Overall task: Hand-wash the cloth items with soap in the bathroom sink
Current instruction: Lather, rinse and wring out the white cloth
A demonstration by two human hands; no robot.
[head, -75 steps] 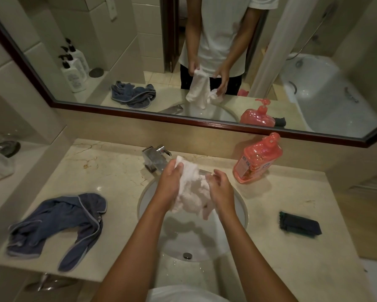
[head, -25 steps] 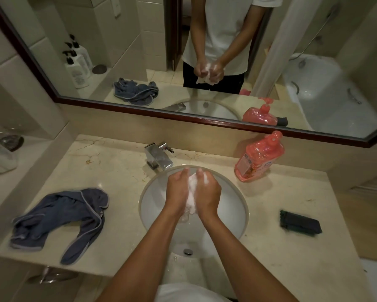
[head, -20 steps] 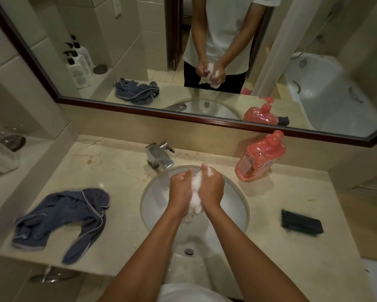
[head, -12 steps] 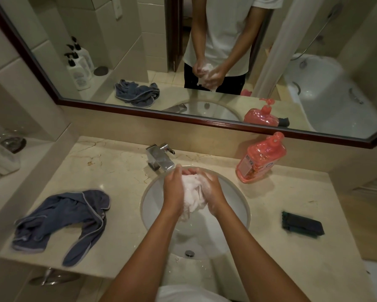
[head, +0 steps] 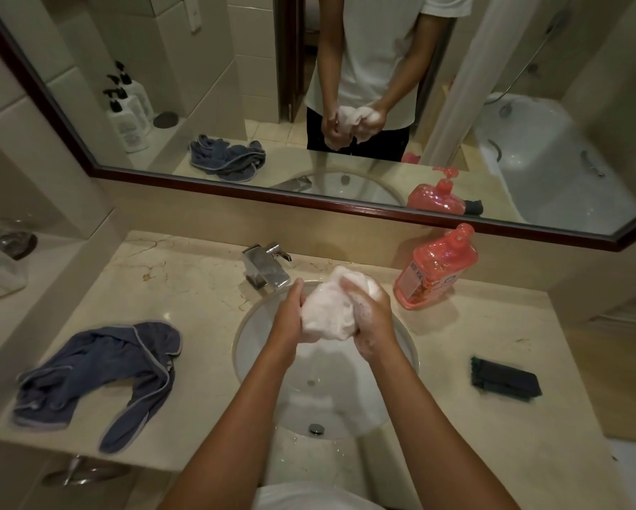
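Observation:
A bunched, soapy white cloth (head: 327,311) is held over the round white sink (head: 250,347). My left hand (head: 289,318) grips its left side. My right hand (head: 371,318), flecked with suds, grips its right side with fingers curled over the top. A blue-grey cloth (head: 99,377) lies spread on the counter to the left. A dark folded cloth (head: 504,379) lies on the counter to the right. A pink soap bottle (head: 434,268) stands behind the sink on the right.
The chrome tap (head: 267,266) stands at the sink's back left, close to my left hand. The beige marble counter (head: 184,281) meets a mirror (head: 235,86) at the back. A side shelf (head: 0,259) on the left holds glass items. The drain (head: 315,428) is visible.
The cloth went from hanging loosely to being squeezed tight between both palms. Now my hands have drawn apart and the wad is bigger, held higher near the tap.

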